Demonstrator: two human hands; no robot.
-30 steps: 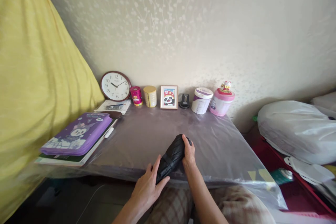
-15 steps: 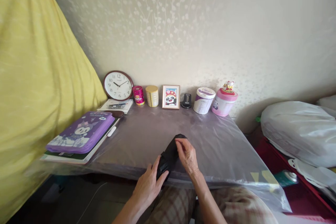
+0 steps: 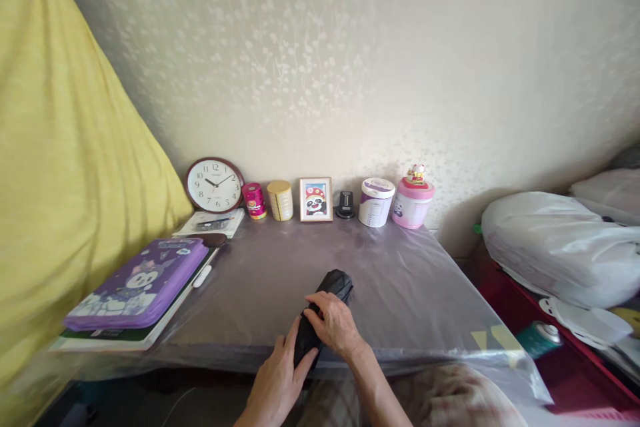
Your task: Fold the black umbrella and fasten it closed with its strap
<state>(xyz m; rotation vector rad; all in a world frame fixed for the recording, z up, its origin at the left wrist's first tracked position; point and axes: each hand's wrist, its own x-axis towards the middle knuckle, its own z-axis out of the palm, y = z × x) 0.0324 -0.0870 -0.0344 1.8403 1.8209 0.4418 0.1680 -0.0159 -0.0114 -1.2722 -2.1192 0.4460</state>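
Observation:
A folded black umbrella (image 3: 333, 284) lies slantwise over the front of the table, its far end pointing up and right. My left hand (image 3: 281, 371) is wrapped round its near end, thumb on the right side and fingers on the left. Across its middle lies my right hand (image 3: 332, 321), fingers bent and closed on the black fabric. The umbrella's near tip is partly hidden by my left hand.
Along the wall stand a clock (image 3: 215, 185), a pink can (image 3: 255, 201), a yellow-lidded can (image 3: 280, 200), a picture frame (image 3: 316, 200) and two tubs. A purple case (image 3: 137, 283) rests on books at left. White bags (image 3: 560, 243) bulge at right.
My right hand has slid from the umbrella's far right side down to its middle, closer to my left hand. The left hand keeps its hold. The camera view has shifted slightly.

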